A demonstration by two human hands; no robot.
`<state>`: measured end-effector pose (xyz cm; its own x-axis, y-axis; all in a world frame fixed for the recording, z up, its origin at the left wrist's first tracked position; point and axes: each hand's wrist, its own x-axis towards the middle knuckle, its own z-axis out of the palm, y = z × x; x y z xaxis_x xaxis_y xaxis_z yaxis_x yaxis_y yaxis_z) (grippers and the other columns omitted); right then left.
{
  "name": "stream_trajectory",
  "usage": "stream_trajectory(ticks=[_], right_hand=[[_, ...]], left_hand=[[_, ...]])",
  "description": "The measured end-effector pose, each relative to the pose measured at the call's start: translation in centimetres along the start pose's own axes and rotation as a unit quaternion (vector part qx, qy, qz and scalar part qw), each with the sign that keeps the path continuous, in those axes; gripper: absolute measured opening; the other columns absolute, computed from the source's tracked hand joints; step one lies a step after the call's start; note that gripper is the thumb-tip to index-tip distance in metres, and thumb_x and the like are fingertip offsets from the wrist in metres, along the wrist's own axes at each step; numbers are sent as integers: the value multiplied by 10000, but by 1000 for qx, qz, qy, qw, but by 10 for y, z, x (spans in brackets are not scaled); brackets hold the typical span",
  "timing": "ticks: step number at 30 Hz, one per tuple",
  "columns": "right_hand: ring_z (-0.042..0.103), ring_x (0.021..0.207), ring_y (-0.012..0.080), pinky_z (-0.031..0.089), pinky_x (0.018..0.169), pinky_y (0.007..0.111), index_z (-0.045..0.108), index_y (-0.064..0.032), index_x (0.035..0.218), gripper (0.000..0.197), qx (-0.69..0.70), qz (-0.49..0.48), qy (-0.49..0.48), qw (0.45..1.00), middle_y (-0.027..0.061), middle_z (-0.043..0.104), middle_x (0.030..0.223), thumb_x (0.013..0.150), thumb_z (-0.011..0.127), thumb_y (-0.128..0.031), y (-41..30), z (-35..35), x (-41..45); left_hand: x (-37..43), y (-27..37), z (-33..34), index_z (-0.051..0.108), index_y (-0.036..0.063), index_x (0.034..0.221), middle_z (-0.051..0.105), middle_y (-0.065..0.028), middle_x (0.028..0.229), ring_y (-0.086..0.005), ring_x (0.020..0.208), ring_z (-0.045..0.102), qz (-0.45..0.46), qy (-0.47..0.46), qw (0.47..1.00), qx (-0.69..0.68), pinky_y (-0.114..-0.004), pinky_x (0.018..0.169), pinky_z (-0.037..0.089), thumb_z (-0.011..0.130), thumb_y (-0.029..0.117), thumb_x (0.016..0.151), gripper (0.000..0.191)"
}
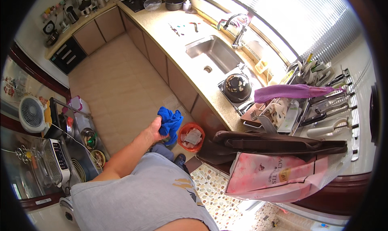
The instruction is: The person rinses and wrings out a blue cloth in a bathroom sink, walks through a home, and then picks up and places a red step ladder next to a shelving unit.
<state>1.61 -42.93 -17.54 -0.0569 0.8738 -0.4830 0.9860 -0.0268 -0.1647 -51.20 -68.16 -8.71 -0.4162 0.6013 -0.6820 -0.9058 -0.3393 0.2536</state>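
My left hand [156, 129] is closed around a bunched blue cloth [170, 122], held out in front of my body above the tiled floor. Its folds hang past my fingers and hide part of the grip. Just right of the cloth, lower down, an orange-red waste bin [191, 137] stands on the floor with crumpled paper and wrappers inside. My right hand is out of view; only a bit of that arm [182, 225] shows at the bottom edge.
The counter [178, 46] holds a steel sink [222, 53], a dark upturned pot [237, 88] and a dish rack. A purple cloth [288, 92], a dark brown cloth [272, 143] and a pink tissue bag [269, 176] hang at right. A shelf rack [72, 109] and fan [31, 113] stand left.
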Motion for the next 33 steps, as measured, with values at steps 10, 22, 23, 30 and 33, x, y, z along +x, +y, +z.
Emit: stream_trajectory(ticks=[10,22,23,30,33], right_hand=[[672,701,278,513,631,434,684,-45,1058,483,-36,103,91,990,174,682,744,868,459,-428,27,-51,-40],[608,502,258,490,514,400,652,24,924,364,-187,163,142,958,122,599,554,888,453,-279,-88,-78,-98],[608,502,258,490,514,400,652,24,924,364,-194,172,140,956,122,599,554,888,453,-279,-93,-72,-96],[594,422,244,485,451,380,584,76,798,353,-115,124,176,970,141,582,498,933,532,-246,-164,-39,-104],[638,462,266,536,529,391,633,97,801,427,-204,85,123,967,167,604,507,946,439,-255,-172,-43,-108]], left_hand=[[24,80,-40,624,165,1029,686,-37,1002,-197,869,659,64,-12,998,3,-377,711,554,444,431,964,328],[28,255,-140,632,156,1061,688,-5,987,-161,787,644,49,57,997,-37,-323,638,538,417,426,967,358],[32,266,-145,632,156,1060,687,-3,992,-158,789,642,36,38,998,-38,-324,645,535,421,422,966,352],[59,312,-144,629,157,1046,676,12,998,-146,775,624,-22,75,997,3,-331,645,517,429,399,965,324],[68,321,-138,626,157,1054,674,10,996,-153,770,620,-45,72,996,5,-338,641,516,416,394,970,328]])
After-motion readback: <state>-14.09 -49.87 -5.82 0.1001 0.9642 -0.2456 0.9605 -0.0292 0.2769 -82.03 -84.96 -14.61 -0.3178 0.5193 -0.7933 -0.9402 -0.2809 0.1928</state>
